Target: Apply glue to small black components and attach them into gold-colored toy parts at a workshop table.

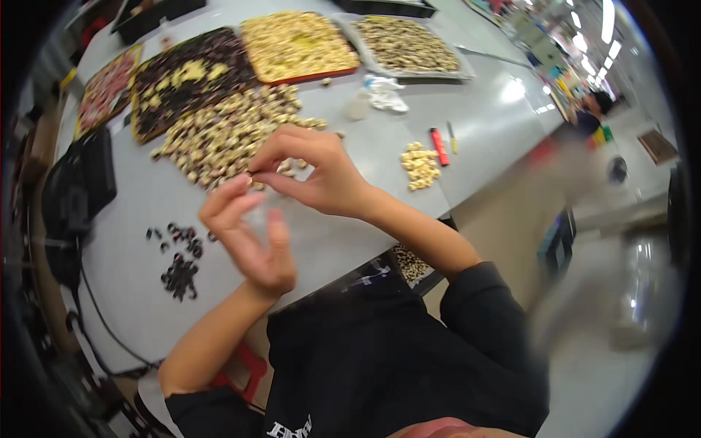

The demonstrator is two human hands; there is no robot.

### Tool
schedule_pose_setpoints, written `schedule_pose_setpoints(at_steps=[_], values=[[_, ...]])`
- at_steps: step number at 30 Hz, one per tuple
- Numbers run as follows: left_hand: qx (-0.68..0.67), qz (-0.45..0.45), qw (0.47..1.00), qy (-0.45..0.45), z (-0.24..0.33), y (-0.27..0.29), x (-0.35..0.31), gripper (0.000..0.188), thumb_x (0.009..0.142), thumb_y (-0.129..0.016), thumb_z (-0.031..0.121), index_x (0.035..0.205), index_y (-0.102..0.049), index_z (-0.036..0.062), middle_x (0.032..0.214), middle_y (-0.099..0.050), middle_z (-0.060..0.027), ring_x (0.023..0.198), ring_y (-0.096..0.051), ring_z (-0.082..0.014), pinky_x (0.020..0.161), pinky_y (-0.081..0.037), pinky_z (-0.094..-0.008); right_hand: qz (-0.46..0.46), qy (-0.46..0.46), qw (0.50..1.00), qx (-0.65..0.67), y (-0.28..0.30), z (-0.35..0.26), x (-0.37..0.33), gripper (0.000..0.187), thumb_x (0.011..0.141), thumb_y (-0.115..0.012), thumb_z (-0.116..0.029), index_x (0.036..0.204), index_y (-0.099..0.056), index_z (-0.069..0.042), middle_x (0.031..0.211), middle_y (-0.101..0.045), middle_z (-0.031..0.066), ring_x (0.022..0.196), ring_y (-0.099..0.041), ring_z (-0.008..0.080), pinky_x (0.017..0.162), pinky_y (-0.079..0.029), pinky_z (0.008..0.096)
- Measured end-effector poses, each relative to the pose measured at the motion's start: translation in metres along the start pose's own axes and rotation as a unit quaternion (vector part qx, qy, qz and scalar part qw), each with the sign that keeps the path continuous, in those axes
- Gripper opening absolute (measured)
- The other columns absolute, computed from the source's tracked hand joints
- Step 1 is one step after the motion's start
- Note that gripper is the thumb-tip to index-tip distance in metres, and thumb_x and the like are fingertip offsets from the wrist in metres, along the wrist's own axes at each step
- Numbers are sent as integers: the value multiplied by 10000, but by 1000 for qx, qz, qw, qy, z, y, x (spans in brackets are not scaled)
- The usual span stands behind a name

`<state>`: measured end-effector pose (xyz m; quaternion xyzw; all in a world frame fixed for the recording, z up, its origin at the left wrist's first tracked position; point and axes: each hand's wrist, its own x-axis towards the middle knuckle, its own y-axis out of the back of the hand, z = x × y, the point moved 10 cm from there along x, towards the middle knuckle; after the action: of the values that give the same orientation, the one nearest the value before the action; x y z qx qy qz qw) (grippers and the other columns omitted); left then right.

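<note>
My right hand (321, 168) is over the near edge of a pile of small pale-yellow and dark pieces (226, 135). Its thumb and forefinger pinch together on something tiny and dark that I cannot make out. Just below, my left hand (252, 241) has its thumb apart from its slightly blurred fingers. Its fingertips come close to the right hand's pinch; whether they touch is unclear. Loose black curved pieces (179, 276) lie on the grey table (124, 306) left of my left hand. A small heap of cream pieces (419, 166) sits to the right.
Along the back stand a tray of pale pieces (296, 47), a dark tray (193, 73), a tray of mixed pieces (409, 45) and a tray of pinkish pieces (106, 91). Crumpled white plastic (385, 93), a red tool (439, 147) and a black device (84, 175) with cable lie about.
</note>
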<state>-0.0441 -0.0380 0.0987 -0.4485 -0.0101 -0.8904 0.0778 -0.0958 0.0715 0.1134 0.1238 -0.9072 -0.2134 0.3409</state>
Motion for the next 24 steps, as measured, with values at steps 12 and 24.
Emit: schedule_pose_setpoints(at_steps=[12,24], values=[[-231,-164,863,419,-65,-52,-39,278,912,-577,152,1095,-593,-56,961,-629,-104,840,-625,-149,770,-504,-249,158,-33,987,14,60,0,-76,203,691,-692,79,853,-681,-43,878,-631,78,808,-627,195,706,-506,282],[-289,-181,774,533,-88,-58,-67,250,835,-662,65,1065,-631,-27,955,-663,-95,849,-633,-145,748,-503,-240,179,53,979,-83,56,-22,-82,182,686,-683,63,826,-629,-40,835,-631,64,733,-601,222,636,-488,307]])
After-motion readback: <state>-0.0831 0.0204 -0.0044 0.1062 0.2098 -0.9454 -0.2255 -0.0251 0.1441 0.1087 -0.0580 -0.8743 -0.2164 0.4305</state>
